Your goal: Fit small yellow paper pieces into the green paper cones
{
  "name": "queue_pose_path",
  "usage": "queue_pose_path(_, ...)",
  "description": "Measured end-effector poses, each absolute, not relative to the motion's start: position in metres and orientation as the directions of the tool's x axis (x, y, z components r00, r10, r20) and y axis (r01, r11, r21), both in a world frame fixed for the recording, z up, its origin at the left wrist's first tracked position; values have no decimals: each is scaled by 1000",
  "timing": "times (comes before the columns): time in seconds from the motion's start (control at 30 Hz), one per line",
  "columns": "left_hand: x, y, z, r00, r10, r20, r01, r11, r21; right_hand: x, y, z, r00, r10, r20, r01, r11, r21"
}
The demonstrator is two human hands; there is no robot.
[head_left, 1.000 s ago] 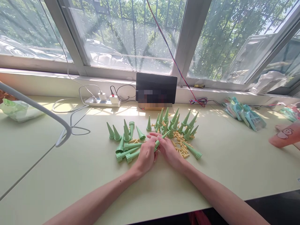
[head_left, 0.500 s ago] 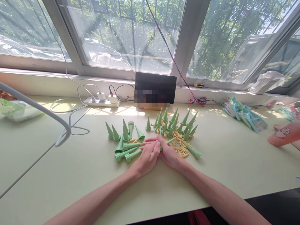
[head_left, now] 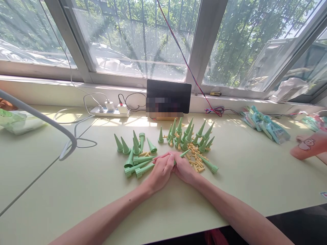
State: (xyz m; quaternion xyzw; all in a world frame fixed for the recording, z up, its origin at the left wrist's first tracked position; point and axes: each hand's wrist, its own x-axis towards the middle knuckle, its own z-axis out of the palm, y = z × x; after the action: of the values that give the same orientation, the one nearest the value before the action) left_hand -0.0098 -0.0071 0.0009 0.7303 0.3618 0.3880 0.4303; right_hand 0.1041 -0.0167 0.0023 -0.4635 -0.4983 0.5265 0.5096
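Observation:
My left hand (head_left: 161,170) and my right hand (head_left: 183,167) meet at the middle of the table, both closed around one green cone (head_left: 185,153) whose tip sticks out up and to the right. What lies between the palms is hidden. Several green cones (head_left: 136,144) stand or lie just left of my hands, some with ribbed caps. Behind my right hand is a group of upright green cones (head_left: 189,134), some with small yellow pegs on them. Loose yellow pegs (head_left: 198,163) and a lying green cone (head_left: 211,165) are right of my right hand.
A dark screen (head_left: 168,97) stands at the back near a power strip (head_left: 111,112). A grey curved tube (head_left: 55,127) crosses the left side. Packaged bags (head_left: 270,127) and a pink cup (head_left: 306,147) are at the right.
The fingers of both hands have folded in closer around the green cone. The view has shifted very slightly; the cones and pegs on the table look unmoved.

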Motion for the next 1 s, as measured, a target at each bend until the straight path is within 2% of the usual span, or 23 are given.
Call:
queue_pose_path(0.13, -12, -7, 1, 456, 857, 241, 192, -359, 913, 105, -16, 0, -1, 997, 73, -41, 73, -996)
queue_pose_path(0.43, -10, -10, 3, 421, 879, 222, 82, -281, 956, 106, -17, 1, 1, 999, 51, -65, 51, -997)
queue_pose_path(0.63, -13, -11, 1, 511, 841, 175, 85, -253, 964, 105, -19, 9, -179, 983, -42, -230, -83, -970)
queue_pose_path(0.73, -14, -10, -3, 432, 876, 213, 70, -268, 961, 109, -19, 8, -84, 996, -1, -206, -19, -978)
queue_pose_path(0.87, -14, -11, -3, 221, 921, 322, 45, -339, 940, 115, -19, 4, 76, 989, 124, -123, 133, -983)
queue_pose_path(1.0, -14, -11, -2, 85, 928, 364, 140, -373, 917, 117, -18, 0, 87, 962, 258, -84, 265, -961)
